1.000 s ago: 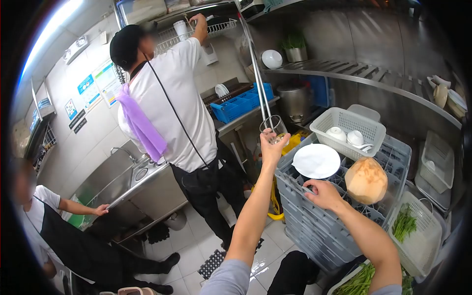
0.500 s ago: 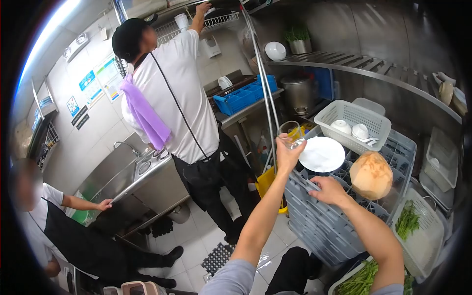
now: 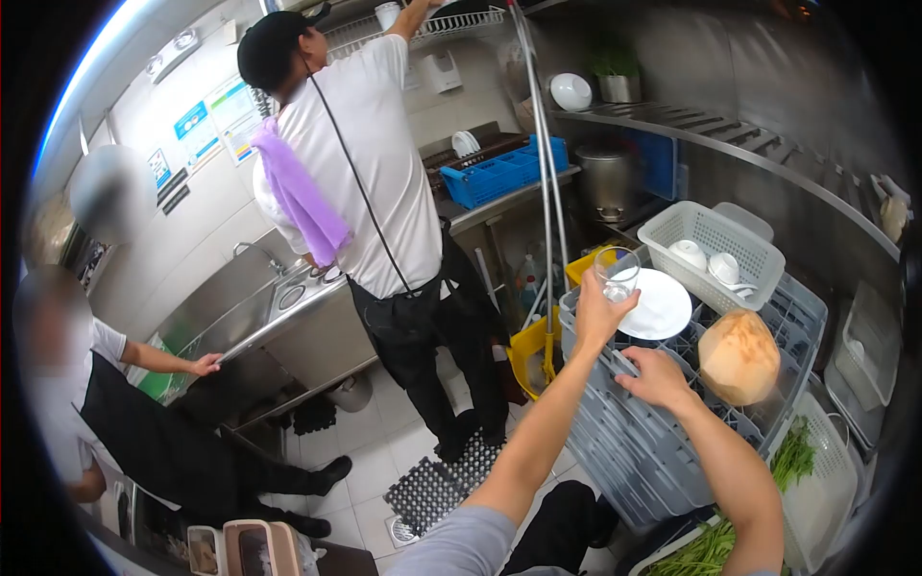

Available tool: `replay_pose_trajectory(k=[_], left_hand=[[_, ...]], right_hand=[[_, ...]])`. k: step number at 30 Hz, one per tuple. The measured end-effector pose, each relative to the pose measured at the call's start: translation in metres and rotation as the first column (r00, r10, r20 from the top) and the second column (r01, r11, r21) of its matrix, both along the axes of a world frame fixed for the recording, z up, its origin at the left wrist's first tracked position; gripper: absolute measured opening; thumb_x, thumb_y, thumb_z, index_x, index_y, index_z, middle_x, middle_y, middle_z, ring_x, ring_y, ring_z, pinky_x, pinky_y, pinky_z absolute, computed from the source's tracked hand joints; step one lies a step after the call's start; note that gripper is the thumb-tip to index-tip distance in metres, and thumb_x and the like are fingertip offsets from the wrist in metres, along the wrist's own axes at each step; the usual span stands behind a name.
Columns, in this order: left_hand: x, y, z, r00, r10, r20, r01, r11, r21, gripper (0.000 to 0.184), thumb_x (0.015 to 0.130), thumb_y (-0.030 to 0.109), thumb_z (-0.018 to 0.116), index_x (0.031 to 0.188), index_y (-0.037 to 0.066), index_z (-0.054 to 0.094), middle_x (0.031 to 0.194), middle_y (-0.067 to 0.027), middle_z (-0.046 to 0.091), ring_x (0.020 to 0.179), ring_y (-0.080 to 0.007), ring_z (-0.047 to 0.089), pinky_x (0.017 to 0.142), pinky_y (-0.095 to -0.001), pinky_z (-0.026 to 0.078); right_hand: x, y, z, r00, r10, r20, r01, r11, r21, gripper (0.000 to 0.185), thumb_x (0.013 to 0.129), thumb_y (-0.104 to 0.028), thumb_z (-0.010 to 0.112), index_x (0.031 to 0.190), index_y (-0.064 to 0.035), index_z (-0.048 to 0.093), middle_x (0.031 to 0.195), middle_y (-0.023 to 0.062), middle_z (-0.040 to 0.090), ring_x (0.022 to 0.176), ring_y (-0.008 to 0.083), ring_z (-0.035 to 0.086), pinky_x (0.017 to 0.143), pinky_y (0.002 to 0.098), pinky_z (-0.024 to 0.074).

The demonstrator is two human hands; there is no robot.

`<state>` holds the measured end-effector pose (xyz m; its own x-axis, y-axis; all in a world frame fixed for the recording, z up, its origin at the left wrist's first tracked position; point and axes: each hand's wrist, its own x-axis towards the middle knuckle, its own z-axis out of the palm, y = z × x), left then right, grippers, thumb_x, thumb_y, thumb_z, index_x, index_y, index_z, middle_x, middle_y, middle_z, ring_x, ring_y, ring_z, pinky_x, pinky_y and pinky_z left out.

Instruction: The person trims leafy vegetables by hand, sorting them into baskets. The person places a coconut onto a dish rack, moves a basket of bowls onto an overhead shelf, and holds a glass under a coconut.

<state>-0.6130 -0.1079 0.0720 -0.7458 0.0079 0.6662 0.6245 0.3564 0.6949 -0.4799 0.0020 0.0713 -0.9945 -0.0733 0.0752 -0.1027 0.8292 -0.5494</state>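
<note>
My left hand (image 3: pixel 603 312) is closed around a clear drinking glass (image 3: pixel 618 265), holding it above the near edge of a white plate (image 3: pixel 657 305). With curled fingers, my right hand (image 3: pixel 656 377) grips the near rim of the stacked grey dish racks (image 3: pixel 615 422). The plate lies on the top rack. Beside it on the rack sits a peeled coconut (image 3: pixel 739 357), just right of my right hand. Behind the plate, a pale plastic basket (image 3: pixel 663 230) holds white cups (image 3: pixel 724 266) and a white spoon.
Leafy greens (image 3: pixel 711 552) and a pale basket (image 3: pixel 826 480) stand low at right. A metal shelf (image 3: pixel 711 130) runs above. Metal poles (image 3: pixel 545 144) rise beside a yellow bucket (image 3: pixel 530 360). One co-worker (image 3: pixel 355 182) reaches up to a rack; another person (image 3: pixel 144 413) stands at left.
The view has turned a little, so most things sit farther right in it. My left hand still holds the glass, and my right hand stays at the rack's rim.
</note>
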Motion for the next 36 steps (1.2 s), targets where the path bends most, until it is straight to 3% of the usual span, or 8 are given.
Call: replay_pose_trajectory(k=[1,2,9,16,20,27,31,36], left_hand=[[0.000,0.000,0.000,0.999,-0.030,0.038,0.030,0.999,0.018,0.075,0.068,0.034,0.086,0.121,-0.001,0.046,0.114,-0.0232,0.057,0.106,-0.0413,0.058,0.088,-0.0446,0.048],[-0.003,0.003,-0.005,0.996,0.029,-0.087,-0.026,0.999,0.039,0.070,0.068,0.030,0.087,0.115,-0.001,0.046,0.106,-0.0222,0.058,0.097,-0.0378,0.061,0.081,-0.0422,0.050],[-0.008,0.004,-0.015,0.999,0.035,-0.030,-0.033,0.998,0.051,0.076,0.068,0.031,0.085,0.125,0.000,0.045,0.115,-0.0248,0.057,0.108,-0.0421,0.058,0.092,-0.0447,0.047],[-0.006,0.002,-0.010,0.982,-0.099,0.158,0.088,0.994,0.071,0.084,0.070,0.026,0.081,0.135,0.000,0.034,0.124,-0.0262,0.050,0.112,-0.0464,0.055,0.093,-0.0468,0.048],[-0.012,0.003,-0.014,0.992,-0.085,0.094,0.071,0.986,0.148,0.085,0.071,0.026,0.080,0.136,-0.001,0.032,0.124,-0.0267,0.049,0.113,-0.0469,0.054,0.093,-0.0467,0.048],[-0.015,0.008,-0.021,0.997,-0.045,0.062,0.027,0.965,0.261,0.079,0.070,0.025,0.082,0.131,-0.002,0.039,0.122,-0.0271,0.053,0.114,-0.0463,0.053,0.098,-0.0455,0.045],[-0.019,0.006,-0.020,0.997,0.055,-0.057,-0.040,0.970,0.240,0.073,0.069,0.025,0.084,0.125,-0.001,0.045,0.113,-0.0249,0.058,0.104,-0.0415,0.059,0.090,-0.0437,0.048],[-0.022,-0.019,-0.005,0.992,0.032,0.125,-0.070,0.949,0.308,0.065,0.070,0.033,0.087,0.110,0.001,0.047,0.099,-0.0152,0.059,0.089,-0.0255,0.062,0.077,-0.0371,0.051]], right_hand=[[0.002,-0.001,0.003,1.000,-0.011,0.009,0.011,1.000,-0.001,0.048,0.078,-0.033,0.074,0.121,-0.0127,0.065,0.106,0.0164,0.070,0.103,0.0347,0.065,0.089,0.0454,0.0503],[0.003,-0.002,0.006,1.000,-0.014,0.016,0.014,1.000,-0.005,0.048,0.077,-0.033,0.074,0.119,-0.0120,0.066,0.104,0.0166,0.070,0.101,0.0351,0.065,0.089,0.0454,0.0504],[-0.001,0.000,-0.006,0.988,0.043,-0.148,-0.048,0.999,-0.026,0.042,0.074,-0.024,0.075,0.111,-0.0061,0.065,0.092,0.0182,0.070,0.087,0.0360,0.067,0.077,0.0434,0.0510],[-0.009,0.004,-0.021,0.984,0.047,-0.169,-0.069,0.989,-0.127,0.036,0.073,-0.006,0.073,0.107,-0.0013,0.064,0.079,0.0145,0.066,0.070,0.0253,0.063,0.070,0.0362,0.0496],[-0.012,0.004,-0.022,0.987,0.051,-0.152,-0.077,0.983,-0.165,0.030,0.074,-0.003,0.069,0.103,0.0013,0.064,0.076,0.0110,0.063,0.067,0.0183,0.057,0.067,0.0342,0.0474],[-0.010,0.005,-0.022,0.985,0.033,-0.170,-0.059,0.986,-0.154,0.027,0.075,-0.003,0.068,0.102,0.0015,0.064,0.075,0.0124,0.062,0.067,0.0205,0.057,0.067,0.0353,0.0468],[-0.004,0.000,-0.012,0.989,0.020,-0.145,-0.038,0.992,-0.123,0.025,0.078,-0.008,0.070,0.101,0.0003,0.066,0.082,0.0195,0.067,0.075,0.0298,0.064,0.071,0.0378,0.0493],[-0.004,0.005,-0.010,0.997,0.008,-0.082,-0.021,0.989,-0.150,0.030,0.078,-0.018,0.073,0.104,-0.0030,0.068,0.084,0.0183,0.068,0.079,0.0334,0.066,0.073,0.0421,0.0506]])
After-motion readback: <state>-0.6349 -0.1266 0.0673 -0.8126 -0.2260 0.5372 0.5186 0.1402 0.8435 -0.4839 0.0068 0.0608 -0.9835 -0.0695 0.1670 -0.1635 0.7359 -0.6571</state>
